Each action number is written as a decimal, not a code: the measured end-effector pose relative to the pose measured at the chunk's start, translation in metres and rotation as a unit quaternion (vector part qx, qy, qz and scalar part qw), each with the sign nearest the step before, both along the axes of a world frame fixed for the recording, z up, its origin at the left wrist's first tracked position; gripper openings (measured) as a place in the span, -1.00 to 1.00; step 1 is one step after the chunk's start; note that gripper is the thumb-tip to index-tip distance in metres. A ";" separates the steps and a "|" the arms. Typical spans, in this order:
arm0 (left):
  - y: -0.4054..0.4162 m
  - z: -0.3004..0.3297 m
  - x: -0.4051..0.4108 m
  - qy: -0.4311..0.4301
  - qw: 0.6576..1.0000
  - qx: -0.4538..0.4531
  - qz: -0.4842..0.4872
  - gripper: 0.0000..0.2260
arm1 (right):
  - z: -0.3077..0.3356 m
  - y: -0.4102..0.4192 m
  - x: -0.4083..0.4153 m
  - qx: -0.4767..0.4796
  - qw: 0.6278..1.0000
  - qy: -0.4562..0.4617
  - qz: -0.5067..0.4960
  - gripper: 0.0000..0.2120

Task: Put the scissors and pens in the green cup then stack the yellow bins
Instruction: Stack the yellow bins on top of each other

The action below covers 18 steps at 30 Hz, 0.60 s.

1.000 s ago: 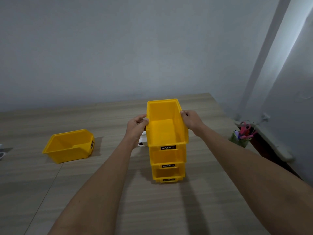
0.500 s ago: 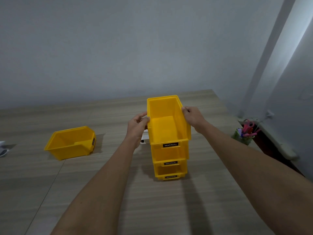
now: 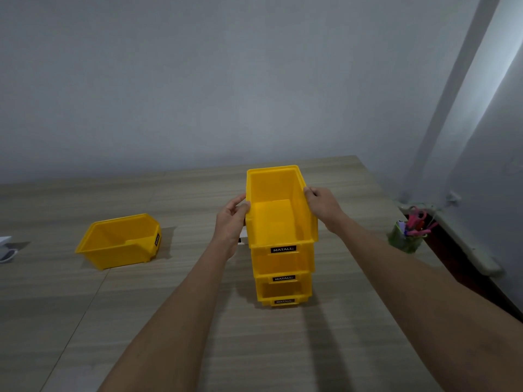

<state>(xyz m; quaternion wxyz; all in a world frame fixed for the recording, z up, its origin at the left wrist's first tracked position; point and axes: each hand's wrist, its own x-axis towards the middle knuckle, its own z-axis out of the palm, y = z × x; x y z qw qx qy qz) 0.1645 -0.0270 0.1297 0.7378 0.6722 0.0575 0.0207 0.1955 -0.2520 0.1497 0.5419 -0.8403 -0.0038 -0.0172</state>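
Wood-grain table (image 3: 169, 321), plain grey wall. Left hand (image 3: 230, 219) and right hand (image 3: 321, 206) clasping smooth plastic top bin (image 3: 278, 222) of three-high stack; fourth bin (image 3: 121, 240) apart, left. Green cup (image 3: 404, 239) far right, scissors (image 3: 416, 216) inside.

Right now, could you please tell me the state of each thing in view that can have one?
Top bin: on the stack, gripped at both sides, empty.
Middle bin: stacked, upright.
Bottom bin: on the table, bearing the stack.
Loose bin: unstacked, empty, apart at left.
Green cup: upright, holding scissors and pens.
Left hand: closed on the top bin.
Right hand: closed on the top bin.
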 end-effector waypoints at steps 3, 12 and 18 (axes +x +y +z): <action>0.000 0.000 -0.002 -0.001 1.000 -0.002 0.003 -0.65 | -0.002 0.000 0.003 0.013 1.000 0.008 -0.010 -0.65; 0.006 0.003 0.001 0.005 1.000 0.013 -0.004 -0.66 | 0.000 -0.007 -0.003 0.115 0.988 0.101 -0.016 -0.53; 0.013 -0.001 -0.005 0.031 0.999 0.010 0.013 -0.67 | -0.013 -0.018 -0.010 0.147 0.982 0.108 -0.048 -0.45</action>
